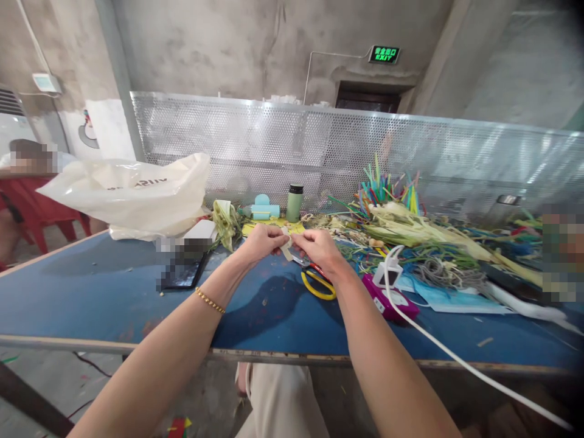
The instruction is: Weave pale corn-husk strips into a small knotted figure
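Above the blue table, both hands meet at a small pale strip that looks like a piece of corn husk. My left hand pinches its left side with thumb and forefinger. From the right, my right hand closes on the same strip, fingers bent inward. Part of the strip is hidden by the fingertips. Scissors with yellow and red handles lie just below my right hand, partly covered by it. Pale green corn husks are heaped to the right.
A white plastic bag and a dark tablet-like device are on the left. Behind stand a green bottle and a perforated metal panel. On the right are colourful stems, a purple power block with a white cable, and a blue mask.
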A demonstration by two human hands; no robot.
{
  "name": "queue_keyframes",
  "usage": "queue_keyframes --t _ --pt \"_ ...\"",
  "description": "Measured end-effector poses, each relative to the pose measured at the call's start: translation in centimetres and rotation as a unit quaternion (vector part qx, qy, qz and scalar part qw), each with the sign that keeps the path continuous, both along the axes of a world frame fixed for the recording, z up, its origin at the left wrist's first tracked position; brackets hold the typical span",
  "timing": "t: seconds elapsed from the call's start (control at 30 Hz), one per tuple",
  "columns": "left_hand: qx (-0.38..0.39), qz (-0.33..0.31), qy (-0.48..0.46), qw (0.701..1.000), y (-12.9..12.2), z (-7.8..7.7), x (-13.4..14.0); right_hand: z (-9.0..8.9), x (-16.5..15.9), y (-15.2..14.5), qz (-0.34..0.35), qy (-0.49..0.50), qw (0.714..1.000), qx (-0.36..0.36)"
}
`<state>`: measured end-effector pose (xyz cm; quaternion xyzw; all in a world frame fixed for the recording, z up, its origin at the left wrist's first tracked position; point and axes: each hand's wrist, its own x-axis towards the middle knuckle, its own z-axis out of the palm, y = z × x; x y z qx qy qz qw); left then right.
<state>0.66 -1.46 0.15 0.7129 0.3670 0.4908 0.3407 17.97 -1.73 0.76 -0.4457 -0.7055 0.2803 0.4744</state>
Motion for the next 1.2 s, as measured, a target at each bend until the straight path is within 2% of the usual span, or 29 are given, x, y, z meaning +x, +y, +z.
queue_keyframes --t 0.13,0.33,0.43,0.67,0.9,1.03,1.2 --pt "-0.011 -0.006 -0.004 1.000 0.01 0.08 -0.12 0.11 0.01 -0.40 0.042 0.053 0.997 -0.033" --pt "-0.009 0.003 -0.005 1.000 -0.19 0.35 -0.19 0.15 0.09 -0.54 0.083 0.043 0.994 -0.053" --pt "-0.012 0.007 -0.007 1.000 -0.16 0.36 -0.20 -0.02 -0.01 -0.33 0.062 0.024 0.998 -0.023" --pt "-0.026 -0.010 -0.006 1.000 -0.09 0.28 -0.26 -0.16 -0.09 0.20 -0.010 -0.040 0.994 0.098" --pt "-0.057 -0.025 -0.037 0.997 -0.60 0.62 -0.12 0.08 -0.09 0.11 -0.057 -0.067 0.987 0.135" --pt "-0.068 -0.032 -0.055 0.996 -0.57 0.68 -0.07 0.06 -0.25 0.05 -0.042 -0.022 0.996 0.080" --pt "-0.039 0.016 -0.088 0.995 -0.12 0.55 0.01 -0.03 -0.55 -0.12 0.027 0.035 0.996 -0.077"
